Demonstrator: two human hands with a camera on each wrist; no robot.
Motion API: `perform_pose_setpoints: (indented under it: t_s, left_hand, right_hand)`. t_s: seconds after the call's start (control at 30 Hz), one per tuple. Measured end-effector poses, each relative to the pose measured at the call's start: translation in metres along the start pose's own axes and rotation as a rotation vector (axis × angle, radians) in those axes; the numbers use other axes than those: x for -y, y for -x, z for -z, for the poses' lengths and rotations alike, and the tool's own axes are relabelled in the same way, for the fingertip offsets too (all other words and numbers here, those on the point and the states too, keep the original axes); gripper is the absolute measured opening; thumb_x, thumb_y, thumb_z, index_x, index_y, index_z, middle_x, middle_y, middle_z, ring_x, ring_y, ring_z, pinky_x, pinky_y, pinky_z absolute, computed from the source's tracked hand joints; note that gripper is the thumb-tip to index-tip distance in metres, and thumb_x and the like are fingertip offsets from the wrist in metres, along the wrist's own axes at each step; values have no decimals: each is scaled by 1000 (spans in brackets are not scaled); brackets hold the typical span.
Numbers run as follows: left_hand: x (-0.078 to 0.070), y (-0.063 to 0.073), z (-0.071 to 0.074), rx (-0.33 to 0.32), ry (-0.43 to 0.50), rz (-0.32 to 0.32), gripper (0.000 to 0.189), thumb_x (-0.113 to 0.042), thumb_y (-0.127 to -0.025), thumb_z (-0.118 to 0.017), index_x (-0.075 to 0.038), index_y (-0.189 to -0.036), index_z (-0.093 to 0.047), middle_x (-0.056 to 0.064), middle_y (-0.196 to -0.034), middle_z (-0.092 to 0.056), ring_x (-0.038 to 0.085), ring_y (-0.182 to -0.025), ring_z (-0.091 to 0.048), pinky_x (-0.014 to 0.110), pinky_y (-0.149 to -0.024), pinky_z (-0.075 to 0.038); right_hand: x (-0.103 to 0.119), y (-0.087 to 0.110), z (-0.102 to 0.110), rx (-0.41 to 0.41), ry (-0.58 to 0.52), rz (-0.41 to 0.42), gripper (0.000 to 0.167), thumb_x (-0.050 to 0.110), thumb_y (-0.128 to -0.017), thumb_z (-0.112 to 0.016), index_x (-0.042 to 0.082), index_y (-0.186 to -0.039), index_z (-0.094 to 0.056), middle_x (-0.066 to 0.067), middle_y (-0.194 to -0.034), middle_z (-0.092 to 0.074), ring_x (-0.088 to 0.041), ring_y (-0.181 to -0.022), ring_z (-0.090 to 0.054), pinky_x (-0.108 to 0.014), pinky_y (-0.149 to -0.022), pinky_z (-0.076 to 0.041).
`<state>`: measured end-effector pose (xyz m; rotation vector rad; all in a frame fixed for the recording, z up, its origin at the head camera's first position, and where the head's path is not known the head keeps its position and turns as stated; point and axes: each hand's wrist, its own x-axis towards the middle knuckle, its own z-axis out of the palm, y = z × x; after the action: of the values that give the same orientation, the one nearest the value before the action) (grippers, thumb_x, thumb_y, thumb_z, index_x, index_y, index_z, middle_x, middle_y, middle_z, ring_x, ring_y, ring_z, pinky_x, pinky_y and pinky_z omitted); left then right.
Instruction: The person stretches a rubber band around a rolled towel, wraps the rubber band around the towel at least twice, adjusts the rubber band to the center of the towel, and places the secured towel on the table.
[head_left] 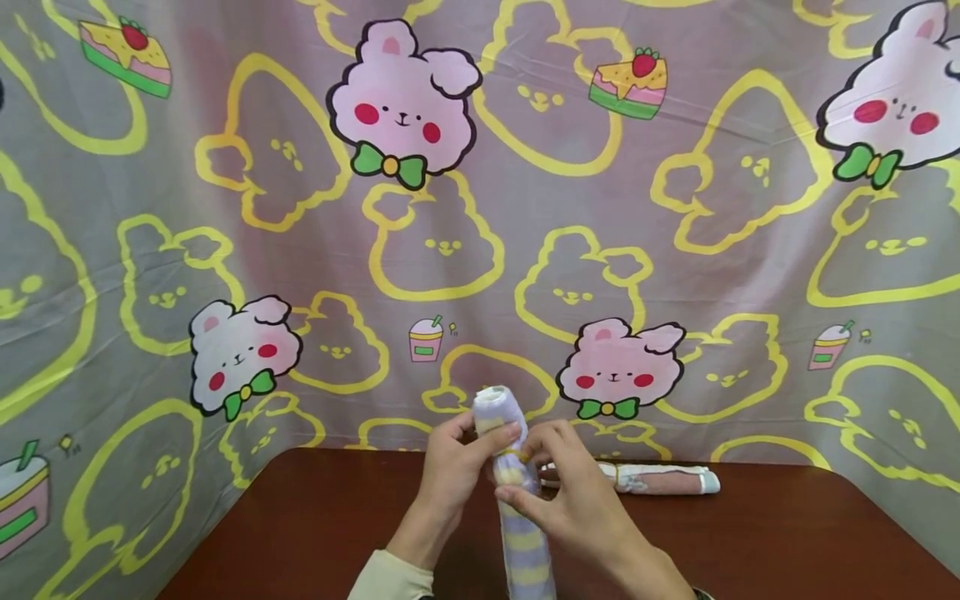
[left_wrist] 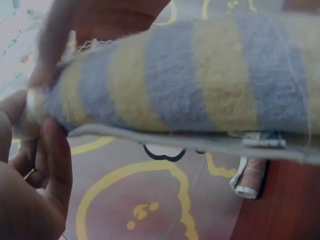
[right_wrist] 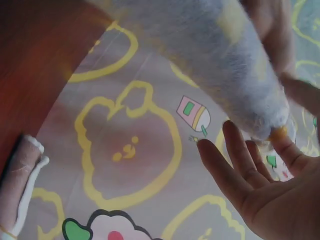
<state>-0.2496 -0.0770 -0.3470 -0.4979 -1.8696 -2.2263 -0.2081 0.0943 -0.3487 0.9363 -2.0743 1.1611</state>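
Observation:
A towel rolled into a long tube [head_left: 525,542], striped lavender and yellow, stands upright in front of me. Its fuzzy stripes fill the upper part of the left wrist view. Near its upper end my left hand [head_left: 450,467] grips the roll, the thumb lying across its front. A yellow rubber band [head_left: 512,453] circles the roll just below that thumb. My right hand [head_left: 581,492] is at the roll's right side, its index fingertip at the band and its thumb lower on the towel. In the right wrist view the band [right_wrist: 278,133] lies at that fingertip, with the other fingers spread.
Behind my right hand, a second rolled cloth [head_left: 667,481], pinkish brown with white edges, lies on the dark red table [head_left: 750,542]. A yellow band [head_left: 618,477] wraps it. Behind the table hangs a grey curtain [head_left: 525,275] printed with cartoon bears, cakes and drinks.

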Motion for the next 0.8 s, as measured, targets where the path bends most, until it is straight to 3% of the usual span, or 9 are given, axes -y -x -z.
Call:
perform_pose_setpoints:
  t_s: [0.17,0.3,0.43,0.53,0.6,0.7,0.8]
  left_hand:
    - [-3,2,-2,-33,-22,6,30,-18,-86,-88,6,-99,-76,5,-78,-68,14,-66,-63,25,-54,-52]
    - [-4,1,-2,-57,-26,4,29,-18,-86,-89,6,-95,-75,4,-73,-64,13,-58,-56,25,-48,-49]
    - [-2,0,0,-2,-5,3,30,-22,-90,-86,6,-95,-74,4,-74,-64,12,-59,-55,24,-51,-50]
    - [-1,-1,6,128,30,-5,31,-21,-96,-78,9,-102,-73,4,-77,-66,12,-63,-59,25,-56,-53]
    - [0,-2,9,205,45,-6,33,-20,-98,-74,12,-105,-71,5,-80,-68,13,-66,-62,25,-60,-54]
    - [1,-3,12,248,49,-4,34,-19,-97,-73,12,-110,-70,5,-87,-70,14,-74,-66,26,-65,-56]
    - [1,-3,10,207,38,-16,33,-17,-95,-77,12,-109,-72,5,-90,-72,14,-79,-66,26,-68,-55]
  right_hand:
    - [-1,1,-4,-15,108,91,41,-5,-81,-89,18,-100,-59,0,-114,-51,-15,-91,-58,-27,-66,-55]
    - [-1,1,-5,-16,106,88,44,-14,-79,-81,22,-97,-64,-3,-118,-55,-17,-93,-58,-28,-65,-52]
    - [1,-1,1,19,-145,-93,32,-14,-88,-73,14,-101,-64,-10,-119,-55,-23,-97,-61,-30,-70,-59]
    - [2,-2,7,45,-371,-279,21,-8,-94,-71,5,-104,-58,-16,-118,-58,-28,-99,-65,-37,-75,-61]
    - [2,-3,12,79,-455,-355,20,-4,-95,-70,1,-104,-53,-19,-115,-59,-30,-98,-67,-40,-76,-60]
    - [2,-4,16,136,-477,-381,19,-1,-94,-68,0,-103,-51,-19,-110,-61,-31,-97,-67,-40,-76,-58]
    - [1,-4,16,162,-382,-317,17,4,-96,-70,3,-101,-54,-16,-108,-61,-27,-99,-66,-39,-79,-59]
